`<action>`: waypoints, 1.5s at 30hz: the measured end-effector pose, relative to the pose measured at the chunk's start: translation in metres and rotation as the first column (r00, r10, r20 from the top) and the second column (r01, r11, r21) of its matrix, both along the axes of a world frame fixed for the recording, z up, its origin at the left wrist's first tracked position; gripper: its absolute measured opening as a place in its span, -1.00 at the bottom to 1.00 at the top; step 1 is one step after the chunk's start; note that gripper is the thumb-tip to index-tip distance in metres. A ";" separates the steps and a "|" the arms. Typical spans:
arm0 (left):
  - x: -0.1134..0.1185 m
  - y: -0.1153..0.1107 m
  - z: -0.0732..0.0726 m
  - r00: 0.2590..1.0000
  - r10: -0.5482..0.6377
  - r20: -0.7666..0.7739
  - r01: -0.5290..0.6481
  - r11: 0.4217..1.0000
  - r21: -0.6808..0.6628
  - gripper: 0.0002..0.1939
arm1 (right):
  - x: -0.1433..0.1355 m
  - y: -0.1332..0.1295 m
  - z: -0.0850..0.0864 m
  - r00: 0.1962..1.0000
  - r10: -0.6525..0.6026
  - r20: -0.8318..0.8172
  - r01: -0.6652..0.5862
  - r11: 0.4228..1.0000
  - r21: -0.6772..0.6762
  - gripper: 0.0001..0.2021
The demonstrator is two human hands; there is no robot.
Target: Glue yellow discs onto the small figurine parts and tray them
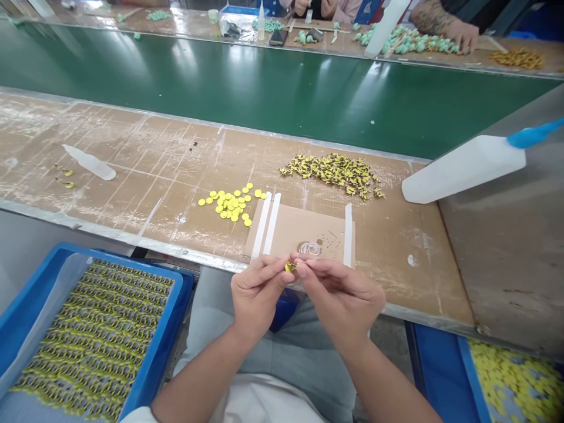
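Both hands meet just in front of the bench's near edge. My left hand (pixel 259 294) pinches a small yellow piece (pixel 289 267) between thumb and forefinger. The fingertips of my right hand (pixel 343 296) are pressed together at the same piece, on its right side; its exact shape is mostly hidden by the fingers. Just beyond lies a taped cardboard sheet (pixel 291 226) with a clear glossy smear (pixel 309 249) on it. Loose yellow discs (pixel 231 202) lie to the left of the sheet, and a pile of small yellow and dark pieces (pixel 332 171) lies behind it.
A white bottle with a blue cap (pixel 462 170) leans at the right. A blue tray (pixel 178 288) of rowed yellow pieces sits lower left; a bin of yellow pieces (pixel 515 376) is lower right. Beyond the green belt (pixel 264 88), a co-worker's hand (pixel 460 32) rests by mint-green pieces.
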State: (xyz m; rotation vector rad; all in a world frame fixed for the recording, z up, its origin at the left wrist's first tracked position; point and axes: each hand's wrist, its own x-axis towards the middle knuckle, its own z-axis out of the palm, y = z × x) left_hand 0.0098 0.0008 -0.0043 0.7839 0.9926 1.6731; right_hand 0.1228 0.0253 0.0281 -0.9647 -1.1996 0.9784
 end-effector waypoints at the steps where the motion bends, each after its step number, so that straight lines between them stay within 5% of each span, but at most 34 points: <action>1: -0.001 0.000 0.000 1.000 0.002 -0.024 -0.002 1.000 0.008 -0.71 | 0.000 0.000 0.000 1.000 0.018 -0.015 -0.018 1.000 -0.022 -0.84; 7: -0.009 0.000 0.006 0.994 -0.030 -0.101 0.033 0.999 0.026 -0.71 | 0.009 0.002 0.005 0.994 0.103 -0.034 -0.106 0.988 -0.114 -0.85; 13: -0.013 -0.002 0.013 0.976 -0.056 -0.212 0.060 0.998 0.013 -0.74 | 0.024 0.011 0.013 0.982 0.187 0.038 -0.185 0.981 -0.067 -0.85; 17: -0.012 -0.003 0.015 0.964 -0.060 -0.258 0.067 0.998 0.016 -0.77 | 0.030 0.015 0.021 0.966 0.257 -0.003 -0.253 0.948 -0.194 -0.90; 22: -0.010 -0.003 0.018 0.945 -0.055 -0.323 0.066 0.998 0.021 -0.80 | 0.034 0.016 0.024 0.961 0.272 -0.041 -0.272 0.919 -0.284 -0.82; 33: 0.002 -0.006 0.036 0.966 0.034 -0.256 -0.019 0.998 0.063 -0.80 | 0.025 0.013 0.020 0.952 0.274 -0.135 -0.301 0.918 -0.258 -0.87; 45: -0.020 -0.006 0.028 0.933 -0.081 -0.351 0.100 0.994 0.038 -0.79 | 0.022 0.011 0.029 0.955 0.280 -0.100 -0.297 0.914 -0.275 -0.79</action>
